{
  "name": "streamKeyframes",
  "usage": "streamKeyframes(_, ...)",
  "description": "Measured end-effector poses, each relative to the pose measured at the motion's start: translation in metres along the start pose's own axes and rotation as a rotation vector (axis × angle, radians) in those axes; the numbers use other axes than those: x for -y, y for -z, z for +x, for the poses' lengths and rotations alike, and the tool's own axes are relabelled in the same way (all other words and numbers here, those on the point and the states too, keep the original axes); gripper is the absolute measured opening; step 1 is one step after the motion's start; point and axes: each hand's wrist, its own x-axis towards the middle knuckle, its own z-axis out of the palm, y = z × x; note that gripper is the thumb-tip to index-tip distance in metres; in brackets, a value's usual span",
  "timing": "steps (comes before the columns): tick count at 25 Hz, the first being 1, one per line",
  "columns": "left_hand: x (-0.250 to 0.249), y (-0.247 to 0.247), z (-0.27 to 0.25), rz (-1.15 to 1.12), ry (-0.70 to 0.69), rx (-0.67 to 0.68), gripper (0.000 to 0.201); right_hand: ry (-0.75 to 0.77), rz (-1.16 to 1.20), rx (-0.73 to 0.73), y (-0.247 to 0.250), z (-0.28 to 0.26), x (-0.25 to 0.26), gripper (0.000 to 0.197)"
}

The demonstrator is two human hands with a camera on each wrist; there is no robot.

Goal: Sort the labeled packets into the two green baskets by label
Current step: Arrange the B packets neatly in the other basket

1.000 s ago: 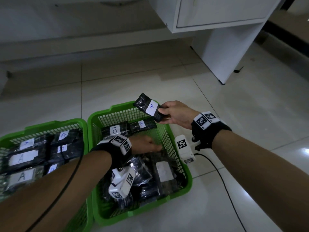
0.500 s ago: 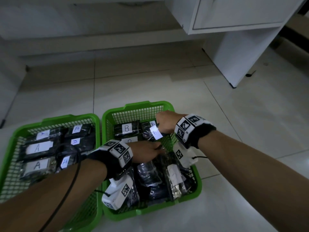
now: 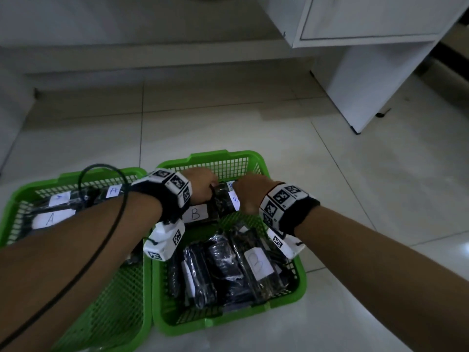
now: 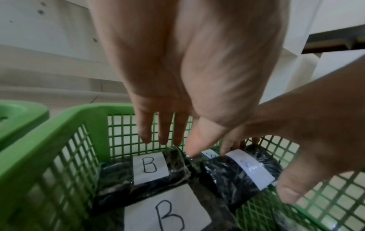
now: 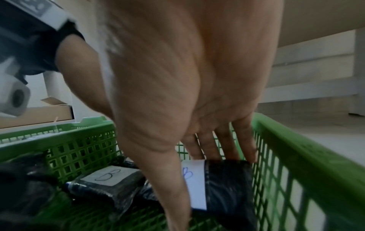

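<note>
Two green baskets sit side by side on the floor. The left basket (image 3: 15, 196) holds black packets labeled A (image 3: 50, 219). The right basket (image 3: 213, 154) holds black packets labeled B (image 4: 150, 168). My right hand (image 3: 247, 193) grips one B packet (image 5: 227, 187) low in that basket's far right corner, with the thumb across its label and the fingers behind its far end. My left hand (image 4: 173, 145) hangs beside it with straight fingers over the far B packets, its thumb tip touching down between them and holding nothing.
A loose pile of black packets (image 3: 228, 270) fills the near half of the right basket. A black cable (image 3: 101, 237) loops over my left forearm. A white cabinet (image 3: 368, 72) stands at the back right, with pale floor tiles all around.
My right hand brought the B packet down from above the rim into the basket's far right corner. My left hand moved from the basket's middle to its far end.
</note>
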Motion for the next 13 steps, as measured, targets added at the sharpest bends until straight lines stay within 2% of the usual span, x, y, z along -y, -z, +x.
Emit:
streamKeyframes(3,-0.001,-0.013,0.009,0.175,-0.008,0.166,0.037,0.083,0.016,0.041,-0.012,0.006,-0.004,0.047)
streamKeyframes(6,0.009,-0.027,0.006,0.246,-0.026,0.154,0.078,0.096,0.005,0.064,-0.012,0.011,-0.001,0.035)
streamKeyframes(8,0.018,-0.030,0.004,0.284,-0.013,0.142,0.093,0.094,-0.031,0.022,-0.012,0.011,0.004,0.028)
streamKeyframes(11,0.023,-0.034,0.000,0.273,-0.025,0.098,0.093,0.053,-0.105,-0.054,-0.017,0.006,0.012,0.039)
streamKeyframes(13,0.022,-0.035,-0.003,0.258,-0.029,0.063,0.091,0.035,-0.072,-0.131,-0.015,0.006,0.016,0.041)
